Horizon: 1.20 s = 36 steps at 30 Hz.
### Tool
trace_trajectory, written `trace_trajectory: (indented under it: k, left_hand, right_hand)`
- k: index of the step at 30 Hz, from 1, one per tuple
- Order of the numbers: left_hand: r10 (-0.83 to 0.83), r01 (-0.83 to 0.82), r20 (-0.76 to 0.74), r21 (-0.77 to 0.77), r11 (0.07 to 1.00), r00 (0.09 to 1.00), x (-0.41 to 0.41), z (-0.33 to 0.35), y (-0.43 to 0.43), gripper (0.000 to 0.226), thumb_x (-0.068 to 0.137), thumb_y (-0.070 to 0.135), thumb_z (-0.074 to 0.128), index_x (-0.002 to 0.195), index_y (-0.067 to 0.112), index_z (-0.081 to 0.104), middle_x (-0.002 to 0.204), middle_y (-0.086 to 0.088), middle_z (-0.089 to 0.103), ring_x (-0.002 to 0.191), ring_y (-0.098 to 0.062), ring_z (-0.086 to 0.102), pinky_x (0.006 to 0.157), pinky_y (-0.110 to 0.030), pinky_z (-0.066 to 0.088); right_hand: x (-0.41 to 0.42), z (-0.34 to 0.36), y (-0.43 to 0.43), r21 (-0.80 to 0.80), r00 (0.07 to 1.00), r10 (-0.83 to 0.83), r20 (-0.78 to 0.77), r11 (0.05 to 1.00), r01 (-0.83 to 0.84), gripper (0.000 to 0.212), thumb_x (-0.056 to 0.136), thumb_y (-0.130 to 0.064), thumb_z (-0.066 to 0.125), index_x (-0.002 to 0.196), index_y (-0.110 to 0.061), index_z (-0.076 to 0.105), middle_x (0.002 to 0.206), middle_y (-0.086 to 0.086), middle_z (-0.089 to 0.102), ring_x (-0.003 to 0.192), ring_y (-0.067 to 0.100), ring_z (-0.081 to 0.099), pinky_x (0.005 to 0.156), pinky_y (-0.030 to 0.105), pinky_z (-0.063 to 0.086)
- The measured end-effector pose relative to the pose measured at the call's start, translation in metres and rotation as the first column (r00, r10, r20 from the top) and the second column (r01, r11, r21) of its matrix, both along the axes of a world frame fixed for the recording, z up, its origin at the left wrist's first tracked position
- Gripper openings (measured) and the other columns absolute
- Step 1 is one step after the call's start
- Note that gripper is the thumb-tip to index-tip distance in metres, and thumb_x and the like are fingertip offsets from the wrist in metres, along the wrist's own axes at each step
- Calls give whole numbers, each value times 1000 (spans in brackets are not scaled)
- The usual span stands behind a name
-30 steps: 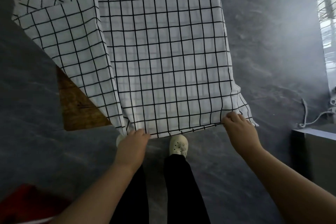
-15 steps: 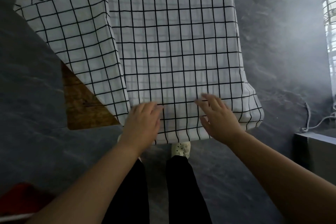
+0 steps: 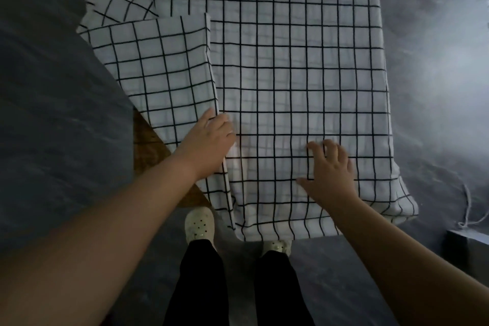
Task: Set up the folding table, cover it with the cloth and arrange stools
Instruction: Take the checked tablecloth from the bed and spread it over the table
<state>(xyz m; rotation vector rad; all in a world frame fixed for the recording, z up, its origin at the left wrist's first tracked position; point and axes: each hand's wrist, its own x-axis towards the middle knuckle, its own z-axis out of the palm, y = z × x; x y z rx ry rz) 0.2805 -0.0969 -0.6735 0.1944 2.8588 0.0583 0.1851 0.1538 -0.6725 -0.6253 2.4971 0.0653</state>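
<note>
Looking down at: dark grey marbled floor (image 3: 66,114), matte w/ pale streaks; hazy bright patch at far R.
Room bits: thin pale cord (image 3: 467,209) lies on floor at R edge; dark box (image 3: 465,245) at near R, mostly cut off by frame.
Table (image 3: 148,145): low, squarish top, nearly all under fabric; only a brown wood-grain corner shows at near L, as a triangle.
Cloth (image 3: 291,74): white woven fabric w/ thin black grid; lies flat over the top, faint creases in the middle; hangs over R and near edges, soft bulge at near R corner.
Flap (image 3: 158,66): L part of the fabric folded back onto itself, lying at a slant; straight edge runs from far to near, ending under L hand.
L hand (image 3: 209,140): palm down on the flap's near end, right at its straight edge; fingers look fairly straight, laid on the fabric, not plainly pinching.
R hand (image 3: 330,169): palm down on the flat part, close to near edge, apart from L hand; fingers spread, slightly bent, tips pressing, grasping nothing.
Feet: pale clogs (image 3: 199,225) w/ holes, black trousers (image 3: 201,286); L one on floor just near of the wood corner, R one's toe hidden by the hanging hem.
</note>
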Motion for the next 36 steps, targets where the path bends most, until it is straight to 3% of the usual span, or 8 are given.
trace_trajectory:
  k: [6, 11, 14, 21, 23, 27, 31, 36]
  left_hand:
    - [-256, 257, 23, -148, 955, 966, -21, 5, -55, 30, 86, 6, 52, 115, 13, 57, 126, -8, 53, 130, -27, 34, 114, -46, 7]
    - [-355, 345, -69, -126, 930, 932, -15, 12, -77, 14, 72, 5, 67, 82, 14, 62, 80, -2, 61, 90, -21, 55, 110, -51, 27]
    - [-368, 362, -155, -69, 930, 917, 3, 19, -86, 14, 70, 0, 66, 78, 10, 61, 72, -5, 61, 80, -24, 57, 109, -51, 28]
    - [-263, 270, -167, 20, 963, 950, 59, 39, -113, 12, 76, 0, 54, 77, 10, 60, 70, -5, 59, 73, -23, 55, 107, -46, 31]
    - [-229, 238, -162, 35, 971, 960, 82, 47, -118, 13, 77, 3, 50, 81, 10, 60, 74, -6, 61, 72, -24, 55, 88, -41, 44]
    - [-140, 141, -134, -1, 990, 981, 143, 54, -121, 17, 67, -1, 57, 78, 12, 56, 73, -5, 57, 67, -24, 51, 60, -35, 40]
    - [22, -18, -96, 40, 999, 995, 201, 42, -110, 27, 59, -6, 51, 80, 9, 55, 76, -8, 57, 64, -24, 52, 50, -30, 32]
    - [239, -230, -53, 129, 965, 970, 236, 6, -95, 44, 53, -5, 72, 89, 11, 54, 86, -7, 58, 71, -24, 55, 51, -34, 46]
  right_hand:
    - [12, 10, -40, 101, 998, 40, -46, 994, -35, 78, 77, -19, 70, 140, -18, 23, 147, 13, 18, 137, 30, 18, 112, 40, 21]
    - [44, 23, -104, -335, 980, 111, 166, 941, -50, 52, 91, -31, 56, 138, -24, 37, 137, -2, 40, 126, 16, 38, 101, 31, 36]
    - [71, 31, -138, -456, 961, 96, 259, 889, 34, 51, 87, -50, 55, 130, -25, 45, 126, -8, 48, 115, 9, 46, 87, 26, 43]
    - [126, 28, -173, -448, 982, 78, 171, 894, 7, 24, 92, -27, 52, 116, -24, 50, 114, -7, 55, 101, 13, 53, 73, 25, 42]
    - [135, 29, -176, -470, 987, 105, 124, 882, -34, 21, 92, -23, 51, 113, -24, 53, 111, -7, 56, 101, 12, 52, 71, 23, 39]
    - [165, 32, -179, -514, 956, 288, 61, 830, -217, 19, 85, -16, 60, 104, -18, 61, 99, -3, 60, 92, 17, 57, 61, 25, 40]
    - [198, 19, -177, -481, 914, 396, 90, 821, -308, 16, 81, -15, 63, 97, -16, 63, 94, 1, 62, 88, 24, 58, 56, 33, 45]
    - [221, 2, -177, -404, 882, 461, 103, 829, -386, 12, 86, -17, 59, 97, -18, 59, 96, 1, 58, 90, 22, 54, 58, 36, 45]
